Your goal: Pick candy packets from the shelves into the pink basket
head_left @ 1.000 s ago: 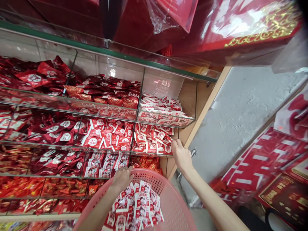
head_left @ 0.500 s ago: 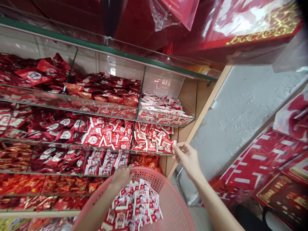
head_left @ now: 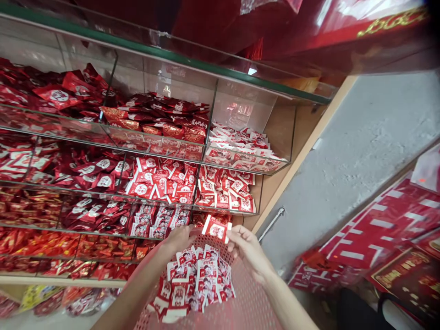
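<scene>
Watching remotely through the head camera, I have the right hand [head_left: 245, 245] pinching a small flat red rectangular film packet with white ends [head_left: 216, 229] between thumb and fingers, by its right end only. The packet lies to the left of those fingers, its long axis running nearly sideways across my view and dipping slightly toward the right. It shows against the far rim of a round pink perforated plastic basket [head_left: 249, 298]; I cannot tell its height above that rim. Of the 2 hands, the right is nearer, being in contact; the left hand [head_left: 177, 240] is just beside the packet's free left end but apart from it, its fingers bent over the rim and grasping the basket. From the packet, the loose pile of small red-and-white printed packets [head_left: 195, 284] inside the basket lies toward my camera, while the glass-edged shelf compartment [head_left: 227, 211] of similar white-ended packets is above and beyond.
</scene>
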Demonstrator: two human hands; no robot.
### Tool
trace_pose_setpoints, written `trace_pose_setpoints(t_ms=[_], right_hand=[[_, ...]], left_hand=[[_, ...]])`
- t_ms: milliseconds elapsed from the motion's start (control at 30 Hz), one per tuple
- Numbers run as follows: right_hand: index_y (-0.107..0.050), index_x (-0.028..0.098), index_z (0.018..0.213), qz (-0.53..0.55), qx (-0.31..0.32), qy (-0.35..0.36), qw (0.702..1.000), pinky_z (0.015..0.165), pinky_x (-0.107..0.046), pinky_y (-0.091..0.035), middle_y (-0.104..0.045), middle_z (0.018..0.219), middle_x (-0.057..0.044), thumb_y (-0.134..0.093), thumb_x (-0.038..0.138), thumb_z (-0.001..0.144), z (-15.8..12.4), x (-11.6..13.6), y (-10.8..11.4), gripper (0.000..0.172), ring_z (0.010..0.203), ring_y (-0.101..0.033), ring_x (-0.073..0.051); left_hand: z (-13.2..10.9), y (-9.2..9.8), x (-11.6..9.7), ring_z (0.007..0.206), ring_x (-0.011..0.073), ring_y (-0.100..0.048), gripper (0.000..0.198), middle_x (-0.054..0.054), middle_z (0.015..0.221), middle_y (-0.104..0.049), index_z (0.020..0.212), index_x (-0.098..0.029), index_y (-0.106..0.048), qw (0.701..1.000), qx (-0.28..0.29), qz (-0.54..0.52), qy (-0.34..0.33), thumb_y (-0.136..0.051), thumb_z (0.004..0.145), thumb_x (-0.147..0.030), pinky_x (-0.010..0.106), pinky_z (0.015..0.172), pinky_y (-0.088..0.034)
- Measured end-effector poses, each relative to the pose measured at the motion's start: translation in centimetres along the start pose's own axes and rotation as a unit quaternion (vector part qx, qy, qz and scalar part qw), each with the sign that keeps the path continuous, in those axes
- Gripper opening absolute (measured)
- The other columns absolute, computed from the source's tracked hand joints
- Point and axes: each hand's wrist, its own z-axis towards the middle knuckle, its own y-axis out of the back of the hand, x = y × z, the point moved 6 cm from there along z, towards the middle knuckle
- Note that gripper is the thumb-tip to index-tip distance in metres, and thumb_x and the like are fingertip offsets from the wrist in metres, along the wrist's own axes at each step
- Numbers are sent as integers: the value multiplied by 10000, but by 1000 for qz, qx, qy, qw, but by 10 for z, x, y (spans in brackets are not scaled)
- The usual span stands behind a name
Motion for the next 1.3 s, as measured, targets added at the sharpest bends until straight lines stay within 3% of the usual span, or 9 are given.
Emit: trace_pose_setpoints(t_ms=[100, 200, 500, 767, 1000, 1167, 1300], right_hand=[[-529, 149, 714, 41, 10, -51, 998, 405, -126, -323, -553, 527, 53, -781, 393, 616, -4, -40, -4, 364, 447, -488, -38], [-531, 145, 711, 62, 15, -79, 995, 418, -123, -336, -557, 568, 53, -798, 353, 590, -5, -65, -3, 359, 471, -505, -35], [-506, 154, 689, 29, 36, -127, 991, 412, -133, -338, -549, 549, 61, -796, 331, 578, -6, -90, -7, 357, 460, -514, -43], [-466, 164, 716, 52, 69, -182, 979, 559, -184, -468, -599, 619, 36, -747, 283, 589, -12, -112, -17, 331, 595, -650, -118], [-419, 182, 741, 81, 91, -286, 950, 664, -256, -517, -642, 625, -3, -685, 212, 565, -32, -151, -49, 320, 722, -698, -207], [-423, 178, 724, 123, 102, -318, 934, 726, -295, -525, -669, 656, -32, -655, 165, 545, -42, -158, -83, 293, 756, -699, -222], [-419, 185, 705, 160, 64, -324, 930, 739, -300, -527, -679, 655, -39, -624, 143, 543, -51, -172, -103, 264, 751, -699, -216]], left_hand=[[-2, 4, 1, 962, 225, -628, 328, 59, 1016, -695, 1126, -259, -562, 1000, -3, -10, -15, -430, 840, -353, 298, 774, -452], [-4, 6, 3, 970, 244, -625, 372, 79, 1028, -691, 1192, -247, -529, 999, -3, 11, -31, -426, 843, -327, 321, 783, -454], [-17, 9, 7, 1090, 251, -568, 531, 147, 1236, -579, 1385, -197, -353, 999, -12, 5, -46, -372, 882, -368, 348, 869, -440], [-19, 15, 11, 1005, 246, -611, 451, 99, 1179, -623, 1335, -285, -428, 999, -26, 31, -19, -341, 897, -341, 360, 824, -456], [-12, 17, 9, 983, 277, -623, 421, 103, 1087, -673, 1286, -336, -485, 999, -19, 50, -8, -343, 891, -299, 401, 818, -458], [-11, 16, 7, 1005, 293, -609, 426, 116, 1082, -669, 1291, -329, -481, 999, -14, 49, 10, -360, 886, -280, 428, 829, -457], [-13, 16, 7, 992, 279, -611, 421, 112, 1086, -665, 1287, -332, -485, 999, -14, 42, 24, -361, 886, -296, 412, 837, -454]])
